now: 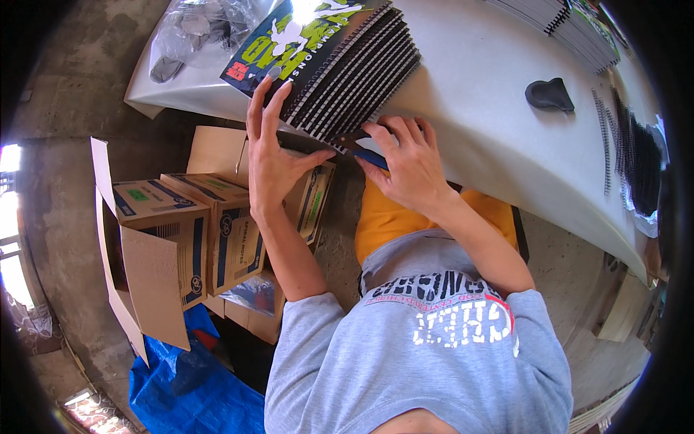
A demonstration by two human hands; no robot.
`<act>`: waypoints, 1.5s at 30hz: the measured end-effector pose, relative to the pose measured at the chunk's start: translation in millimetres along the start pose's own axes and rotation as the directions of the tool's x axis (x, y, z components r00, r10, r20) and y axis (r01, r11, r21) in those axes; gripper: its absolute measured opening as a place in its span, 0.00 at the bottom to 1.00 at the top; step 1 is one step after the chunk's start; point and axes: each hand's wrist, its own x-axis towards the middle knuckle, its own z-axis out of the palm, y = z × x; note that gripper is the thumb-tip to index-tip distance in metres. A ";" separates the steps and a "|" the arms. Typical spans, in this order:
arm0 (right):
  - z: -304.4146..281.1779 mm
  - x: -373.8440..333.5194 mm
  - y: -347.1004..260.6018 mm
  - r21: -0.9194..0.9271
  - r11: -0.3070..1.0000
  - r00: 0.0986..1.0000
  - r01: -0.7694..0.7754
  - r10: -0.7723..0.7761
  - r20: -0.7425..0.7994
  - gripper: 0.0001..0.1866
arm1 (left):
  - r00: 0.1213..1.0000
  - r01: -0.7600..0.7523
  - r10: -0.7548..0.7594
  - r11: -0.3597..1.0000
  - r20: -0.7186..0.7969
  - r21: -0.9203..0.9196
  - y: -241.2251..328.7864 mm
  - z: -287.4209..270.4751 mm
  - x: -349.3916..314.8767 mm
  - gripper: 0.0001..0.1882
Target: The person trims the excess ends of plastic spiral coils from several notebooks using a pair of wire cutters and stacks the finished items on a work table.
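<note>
White table (pixel 470 94): notebooks (pixel 340 65) under fingers (pixel 264 101).

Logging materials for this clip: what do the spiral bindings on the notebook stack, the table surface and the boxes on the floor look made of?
The spiral bindings look like black plastic coil, matte with a slight sheen; coated wire can't be ruled out. The table appears covered in smooth white sheeting, softly glossy, perhaps laminate or plastic. The boxes are brown corrugated cardboard, matte, with raw flap edges showing.

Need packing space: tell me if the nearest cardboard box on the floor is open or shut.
Open: the cardboard box has its flaps standing up and outward.
</note>
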 end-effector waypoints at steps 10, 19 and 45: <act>2.2 0.2 -1.9 0.024 0.999 0.992 -0.023 0.020 0.127 0.21 | 1.000 -0.006 0.006 0.999 -0.004 -0.042 -2.6 2.5 -0.4 0.53; 0.3 1.6 3.2 0.541 0.756 0.900 -0.370 0.147 0.410 0.18 | 0.999 0.015 -0.014 1.000 -0.032 0.022 -1.1 4.4 -0.8 0.52; 3.1 -12.1 10.0 0.073 0.996 0.998 -0.060 0.057 0.034 0.19 | 1.000 -0.006 0.006 1.000 -0.001 0.021 2.3 4.6 1.2 0.55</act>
